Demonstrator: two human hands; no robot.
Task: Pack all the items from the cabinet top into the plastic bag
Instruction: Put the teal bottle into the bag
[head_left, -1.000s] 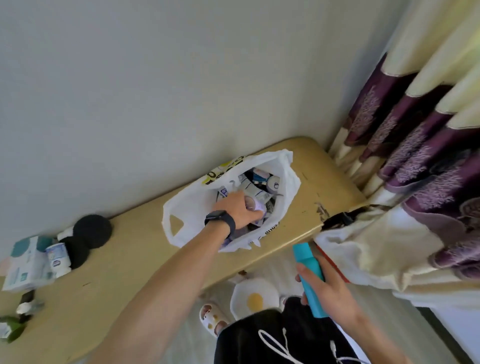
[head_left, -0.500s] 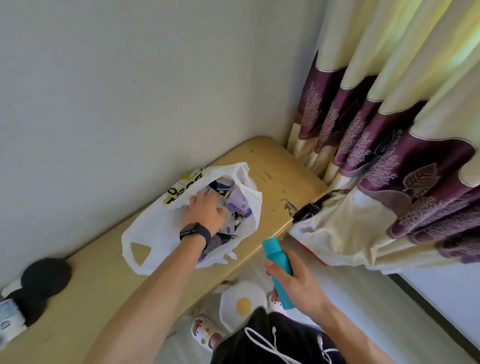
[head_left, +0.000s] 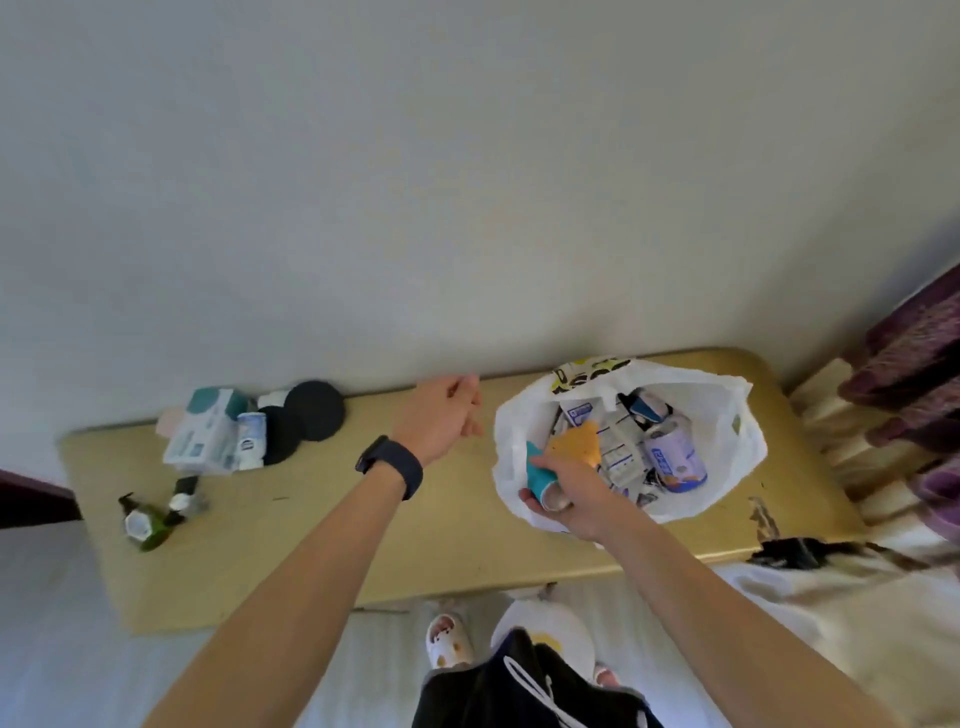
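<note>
Counter (head_left: 322, 545) along the wall (head_left: 467, 182): bag at the right, loose things at the left.
The plastic bag (head_left: 727, 415) sits on the counter's right end, near the curtain (head_left: 909, 389), with packets (head_left: 618, 452) and a can (head_left: 675, 460) inside. At its near-left rim the right hand (head_left: 571, 493) holds a tube (head_left: 537, 470) (partly inside the bag). At the left end stands a box (head_left: 205, 434), with a tub (head_left: 252, 440) just to its right, two discs (head_left: 315, 410) behind and bottles (head_left: 150, 519) in front.

Pale wall (head_left: 467, 182) filling the upper view; tan cabinet (head_left: 322, 545) standing against it; purple-and-cream curtain (head_left: 914, 364) hanging at right; pale floor (head_left: 62, 639) showing below the cabinet
</note>
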